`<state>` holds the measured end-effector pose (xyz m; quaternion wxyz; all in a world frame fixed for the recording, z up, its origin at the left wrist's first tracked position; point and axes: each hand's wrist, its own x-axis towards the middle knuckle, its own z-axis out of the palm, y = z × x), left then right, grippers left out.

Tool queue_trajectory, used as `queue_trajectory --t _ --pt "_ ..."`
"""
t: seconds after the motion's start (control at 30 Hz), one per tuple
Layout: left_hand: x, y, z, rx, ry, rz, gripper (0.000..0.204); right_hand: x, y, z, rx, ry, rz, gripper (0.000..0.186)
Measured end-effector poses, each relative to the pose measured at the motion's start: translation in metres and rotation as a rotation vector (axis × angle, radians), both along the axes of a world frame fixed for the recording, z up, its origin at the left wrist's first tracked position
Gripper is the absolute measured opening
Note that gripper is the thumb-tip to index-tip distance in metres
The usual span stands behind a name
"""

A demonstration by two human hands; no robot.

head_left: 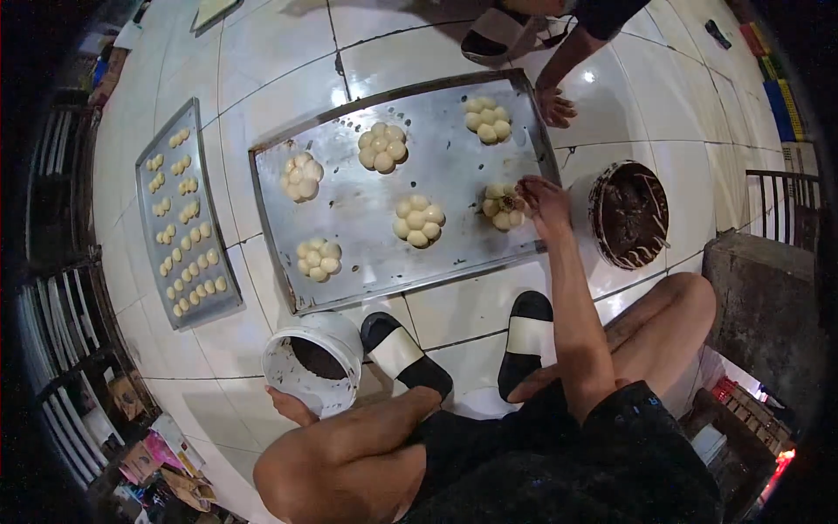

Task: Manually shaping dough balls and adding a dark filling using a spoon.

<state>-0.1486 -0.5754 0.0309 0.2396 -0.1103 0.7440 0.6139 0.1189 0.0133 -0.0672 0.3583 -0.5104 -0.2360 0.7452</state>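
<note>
My right hand (546, 206) is closed in a pinch over a flower-shaped cluster of dough balls (500, 218) on a large metal baking tray (349, 223). Dark bits lie on the middle of that cluster; what my fingertips hold is too small to make out. Several other pale, glossy dough clusters (382, 147) sit apart on the same tray. By my left knee, a white bucket (325, 327) is tipped toward me, with dark crumbly bits (316, 358) inside. My left hand (291, 407) grips its rim, its fingers partly hidden.
Right of the tray stands a tub of dark brown paste (630, 214). At left lies a narrower tray (229, 284) of small dough pieces. Another person's hand (555, 106) is beside the big tray's far right corner. My black-and-white sandals (526, 336) are near its front edge.
</note>
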Motion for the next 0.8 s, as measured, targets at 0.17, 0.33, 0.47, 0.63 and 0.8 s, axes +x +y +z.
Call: queue_trajectory --t 0.17,0.33,0.47,0.63,0.8 --pt "-0.004 0.025 -0.010 -0.054 0.064 -0.032 0.052 -0.042 0.077 -0.004 0.408 0.234 0.185 0.014" --pt "-0.002 0.022 -0.009 -0.136 0.148 -0.019 0.051 -0.094 0.098 -0.010 0.444 -0.026 0.163 0.013" --pt "-0.002 0.002 -0.002 -0.237 0.220 0.021 0.049 -0.136 0.070 -0.007 0.652 -0.017 0.338 0.012" --pt "0.001 -0.022 0.001 -0.360 0.286 0.056 0.048 -0.175 0.035 -0.002 0.924 -0.008 0.538 0.012" --pt "-0.007 -0.025 -0.014 -0.467 0.335 0.058 0.046 -0.262 -0.019 0.011 0.550 -0.294 0.628 0.015"
